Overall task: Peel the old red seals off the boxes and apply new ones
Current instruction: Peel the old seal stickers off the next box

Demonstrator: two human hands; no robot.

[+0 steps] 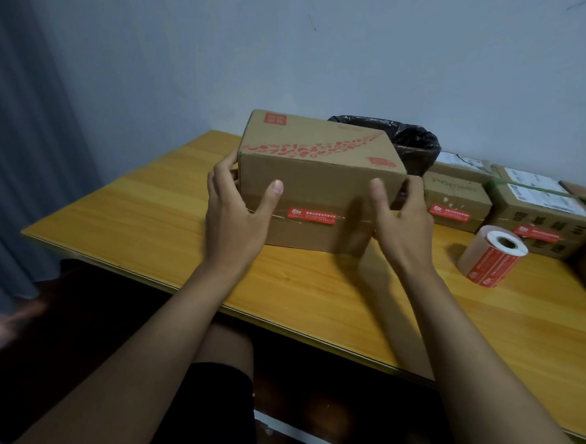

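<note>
Two hands steady one cardboard box [318, 182] that stands on the wooden surface [155, 213], its near face turned to the camera. A red seal [312, 214] lies flat across the taped seam of that face, midway between the hands and not yet lifted.

The likeliest trouble is the seal tearing or pulling up the cardboard skin beneath it, if it is stripped fast or at a steep angle; the clear tape under it may also lift. The box could tip or slide toward the edge of the surface if one hand lets go while the other picks at the seal. A new seal laid over leftover scraps would probably sit wrinkled.

The left hand [237, 215] grips the box's left end: its thumb presses on the near face and its fingers [224, 166] wrap round the side edge. The right hand [401, 221] holds the right end in the same way, thumb on the near face, fingers [413, 188] curled round the corner. Both are spread wide.

A roll of new seals [492, 256] lies on its side well to the right, near other boxes [457, 201] and a black-lined bin [413, 146].
</note>
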